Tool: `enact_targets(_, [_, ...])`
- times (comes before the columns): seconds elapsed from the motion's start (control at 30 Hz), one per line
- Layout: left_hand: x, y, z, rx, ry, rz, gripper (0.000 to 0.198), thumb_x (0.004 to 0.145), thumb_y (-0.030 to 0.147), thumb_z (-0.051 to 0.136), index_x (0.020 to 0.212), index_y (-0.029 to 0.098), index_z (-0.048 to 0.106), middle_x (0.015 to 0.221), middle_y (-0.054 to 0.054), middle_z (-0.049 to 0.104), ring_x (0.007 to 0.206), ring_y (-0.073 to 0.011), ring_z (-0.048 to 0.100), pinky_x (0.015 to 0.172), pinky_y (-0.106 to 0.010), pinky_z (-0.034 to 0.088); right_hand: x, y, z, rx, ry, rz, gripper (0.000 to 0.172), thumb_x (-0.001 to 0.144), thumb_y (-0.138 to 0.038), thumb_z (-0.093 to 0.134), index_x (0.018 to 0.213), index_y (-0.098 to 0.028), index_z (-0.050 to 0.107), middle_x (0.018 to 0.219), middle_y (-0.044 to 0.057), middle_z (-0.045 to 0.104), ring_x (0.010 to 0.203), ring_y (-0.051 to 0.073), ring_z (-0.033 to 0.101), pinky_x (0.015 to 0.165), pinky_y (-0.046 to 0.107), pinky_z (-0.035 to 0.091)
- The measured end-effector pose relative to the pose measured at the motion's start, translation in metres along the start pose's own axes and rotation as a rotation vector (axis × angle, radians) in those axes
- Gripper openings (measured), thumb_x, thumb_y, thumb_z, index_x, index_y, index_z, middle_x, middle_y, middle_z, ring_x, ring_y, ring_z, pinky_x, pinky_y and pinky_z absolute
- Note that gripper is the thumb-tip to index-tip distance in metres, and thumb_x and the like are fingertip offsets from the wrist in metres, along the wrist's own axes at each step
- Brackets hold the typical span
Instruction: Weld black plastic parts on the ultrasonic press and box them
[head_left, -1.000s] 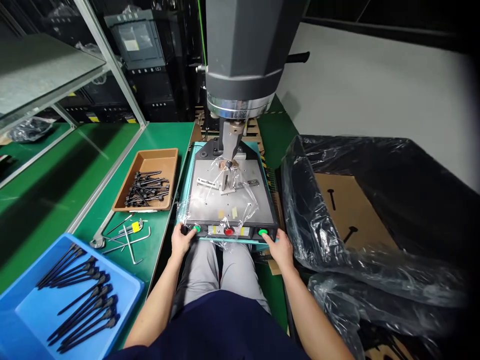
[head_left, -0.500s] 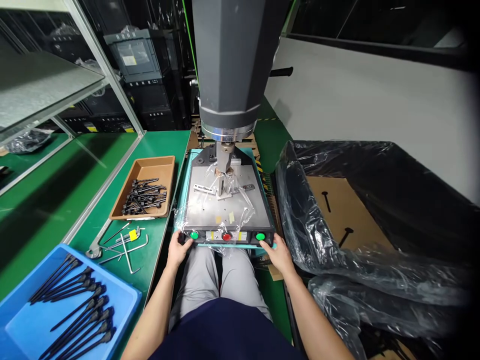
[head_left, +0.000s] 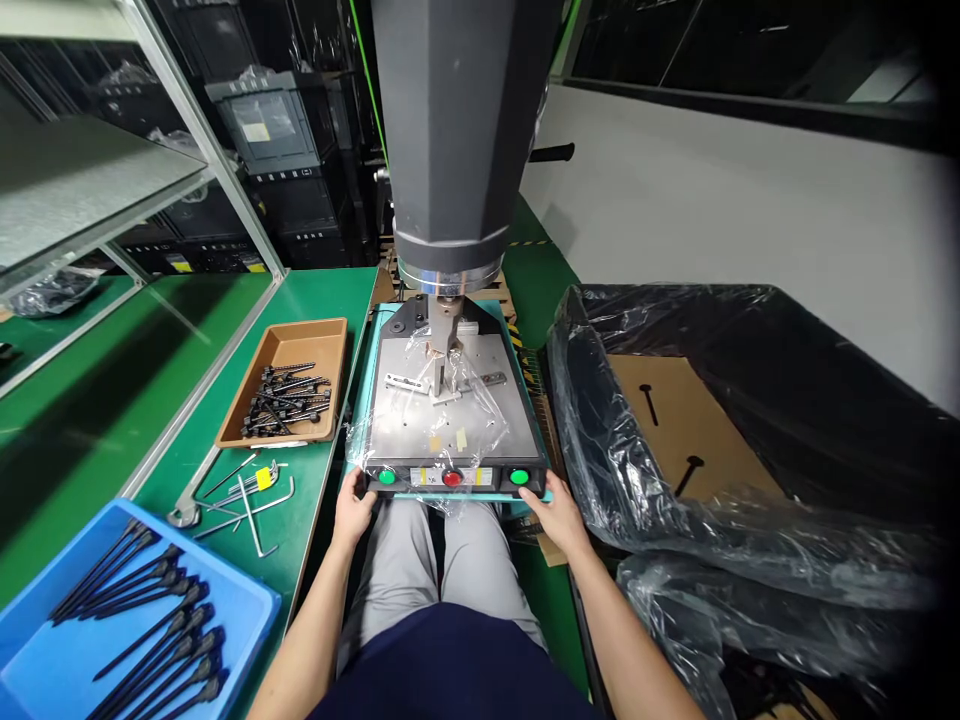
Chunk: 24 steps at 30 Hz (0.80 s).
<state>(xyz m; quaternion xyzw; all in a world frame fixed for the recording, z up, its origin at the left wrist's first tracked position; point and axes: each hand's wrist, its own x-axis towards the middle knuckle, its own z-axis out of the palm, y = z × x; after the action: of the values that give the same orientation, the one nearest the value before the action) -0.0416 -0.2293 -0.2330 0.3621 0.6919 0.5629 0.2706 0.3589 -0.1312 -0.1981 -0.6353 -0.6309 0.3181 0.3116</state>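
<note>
My left hand (head_left: 353,512) grips the front left corner of the bench machine's base (head_left: 384,420), its thumb just below the left green button (head_left: 386,477). At the opposite corner, my right hand (head_left: 559,515) holds the base too, with the thumb under the right green button (head_left: 519,477). A red button (head_left: 451,479) sits between the green ones. Above the metal plate hangs the dark machine head (head_left: 457,130); its tool (head_left: 444,325) reaches down to a small fixture (head_left: 442,380). Clear plastic film covers part of the plate.
To the left, a brown tray (head_left: 339,400) holds several dark bolt-like parts, and a blue tray (head_left: 255,610) holds longer black rods with heads. Hex keys (head_left: 255,515) and a wrench (head_left: 186,505) lie between them. A plastic-lined box (head_left: 585,430) on the right contains cardboard (head_left: 675,420) with two black parts.
Both thumbs have slid slightly down, away from the green buttons, while the hands stay at the base corners. The view has shifted a little.
</note>
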Motion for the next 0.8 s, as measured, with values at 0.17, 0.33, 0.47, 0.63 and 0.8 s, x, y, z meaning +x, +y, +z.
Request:
enact_targets(0.17, [-0.001, 0.003, 0.000, -0.014, 0.001, 0.000, 0.058, 0.064, 0.026, 0.069, 0.121, 0.019, 0.063, 0.123, -0.011, 0.065, 0.113, -0.0264, 0.063, 0.102, -0.040, 0.049, 0.000, 0.004, 0.001, -0.018, -0.023, 0.005, 0.067, 0.078, -0.059, 0.057, 0.132, -0.020, 0.053, 0.122, 0.014, 0.059, 0.115, 0.032, 0.059, 0.097, 0.045, 0.048])
enact_targets(0.33, [-0.003, 0.012, 0.000, -0.056, 0.005, -0.099, 0.054, 0.064, 0.021, 0.068, 0.118, 0.017, 0.065, 0.119, -0.012, 0.068, 0.113, -0.0268, 0.064, 0.106, -0.042, 0.047, 0.003, 0.012, 0.001, 0.081, -0.041, 0.015, 0.070, 0.076, -0.061, 0.060, 0.132, -0.019, 0.054, 0.125, 0.016, 0.062, 0.120, 0.033, 0.058, 0.101, 0.047, 0.047])
enact_targets(0.47, [-0.008, 0.022, -0.003, -0.127, 0.127, -0.171, 0.044, 0.072, 0.022, 0.065, 0.115, 0.016, 0.063, 0.118, -0.014, 0.068, 0.110, -0.0257, 0.066, 0.106, -0.045, 0.048, 0.011, -0.003, -0.013, 0.238, 0.001, 0.055, 0.070, 0.074, -0.063, 0.064, 0.127, -0.018, 0.058, 0.124, 0.020, 0.065, 0.115, 0.034, 0.063, 0.097, 0.049, 0.052])
enact_targets(0.63, [-0.016, 0.036, -0.004, -0.122, 0.259, -0.145, 0.041, 0.078, 0.028, 0.063, 0.117, 0.016, 0.058, 0.117, -0.014, 0.066, 0.109, -0.0256, 0.066, 0.104, -0.047, 0.049, 0.042, -0.080, -0.036, 0.277, 0.224, -0.162, 0.060, 0.083, -0.061, 0.060, 0.122, -0.016, 0.059, 0.118, 0.020, 0.068, 0.110, 0.030, 0.065, 0.094, 0.047, 0.053])
enact_targets(0.8, [-0.022, 0.041, 0.003, -0.130, 0.258, -0.171, 0.046, 0.076, 0.029, 0.065, 0.120, 0.016, 0.056, 0.120, -0.015, 0.064, 0.111, -0.0265, 0.064, 0.105, -0.047, 0.048, 0.116, -0.157, -0.029, 0.357, 0.122, -0.350, 0.058, 0.083, -0.058, 0.062, 0.122, -0.015, 0.059, 0.115, 0.018, 0.070, 0.108, 0.028, 0.065, 0.095, 0.047, 0.052])
